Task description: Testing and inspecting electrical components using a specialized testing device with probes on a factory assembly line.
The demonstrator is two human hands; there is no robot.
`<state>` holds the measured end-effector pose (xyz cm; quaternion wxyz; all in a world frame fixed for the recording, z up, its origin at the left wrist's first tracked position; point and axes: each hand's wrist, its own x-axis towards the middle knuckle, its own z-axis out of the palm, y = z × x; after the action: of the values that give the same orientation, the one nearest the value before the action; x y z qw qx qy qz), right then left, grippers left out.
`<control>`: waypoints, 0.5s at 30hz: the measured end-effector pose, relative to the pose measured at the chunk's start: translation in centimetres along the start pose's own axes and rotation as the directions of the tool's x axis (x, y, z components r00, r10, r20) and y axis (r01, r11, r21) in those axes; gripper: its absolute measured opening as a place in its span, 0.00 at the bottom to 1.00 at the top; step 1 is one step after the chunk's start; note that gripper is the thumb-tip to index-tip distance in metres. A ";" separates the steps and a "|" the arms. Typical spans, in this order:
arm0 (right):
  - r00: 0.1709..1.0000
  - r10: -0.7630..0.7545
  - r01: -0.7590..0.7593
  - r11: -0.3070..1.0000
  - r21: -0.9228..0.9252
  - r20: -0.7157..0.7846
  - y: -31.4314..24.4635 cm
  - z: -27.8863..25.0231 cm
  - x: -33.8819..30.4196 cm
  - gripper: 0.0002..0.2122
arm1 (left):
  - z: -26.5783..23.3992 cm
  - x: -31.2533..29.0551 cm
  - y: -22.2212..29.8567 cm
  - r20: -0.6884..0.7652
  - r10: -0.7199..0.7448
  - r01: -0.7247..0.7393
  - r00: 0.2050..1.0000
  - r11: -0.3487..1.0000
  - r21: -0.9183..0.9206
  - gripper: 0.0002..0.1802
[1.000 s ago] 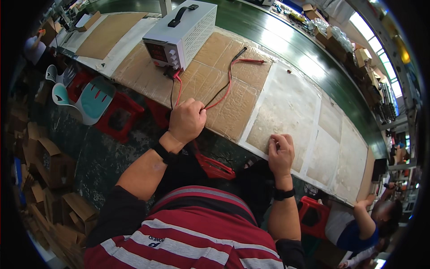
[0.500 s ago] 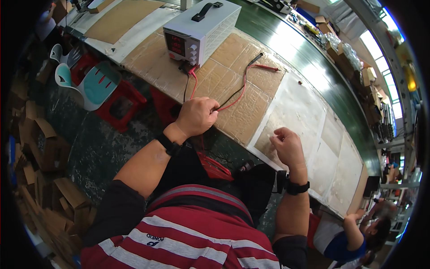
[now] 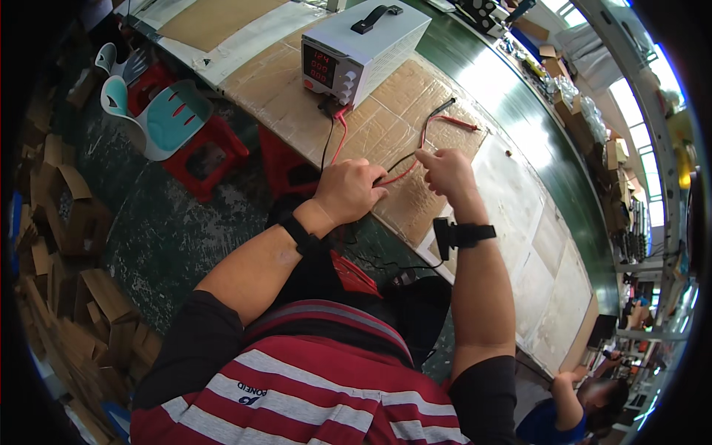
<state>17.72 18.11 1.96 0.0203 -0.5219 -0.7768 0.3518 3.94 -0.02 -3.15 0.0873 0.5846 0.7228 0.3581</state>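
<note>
A grey bench power supply (image 3: 363,48) with a red lit display stands on the cardboard-covered table. Red and black test leads run from its front down past the table edge. My left hand (image 3: 351,191) is at that edge, fingers closed round the leads, its grip partly hidden by the knuckles. Farther along, my right hand (image 3: 449,174) pinches at the leads, thumb and forefinger together where the black one bends. Beyond it lie the red probe (image 3: 456,122) and the black probe (image 3: 443,108) on the cardboard.
White sheets cover the table (image 3: 519,215) to the right. A green conveyor belt (image 3: 493,81) runs behind. On the left are a teal and white seat (image 3: 174,119), red stools (image 3: 204,159) and cardboard boxes (image 3: 81,215). Another person (image 3: 564,415) sits at lower right.
My right hand has moved left and away from me, from over the white sheet to the leads. My left hand stays at the leads. The whole view has shifted slightly.
</note>
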 end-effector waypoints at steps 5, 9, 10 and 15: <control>0.965 -0.154 0.101 0.965 -0.244 -0.211 -0.8 2.4 2.4 0.14 | 0.1 0.3 -0.3 0.006 0.002 -0.002 1.000 1.000 -0.022 0.13; 0.945 -0.156 0.169 0.985 0.020 -0.288 -0.5 2.9 3.1 0.11 | 0.1 0.2 -0.4 -0.021 0.028 -0.028 0.999 1.000 -0.001 0.11; 0.944 -0.124 0.176 0.973 0.150 -0.305 -0.4 2.9 3.2 0.10 | 0.2 0.1 -0.4 -0.028 0.039 -0.039 0.999 0.999 0.005 0.11; 0.987 -0.024 0.153 0.481 0.863 -0.162 0.0 1.8 4.6 0.17 | 0.2 0.1 -0.6 -0.026 0.044 -0.044 0.999 0.999 -0.025 0.11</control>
<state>14.91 21.02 -0.93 0.3496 -0.4200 -0.5138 0.6613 3.57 0.16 -3.63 0.0777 0.5947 0.7061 0.3764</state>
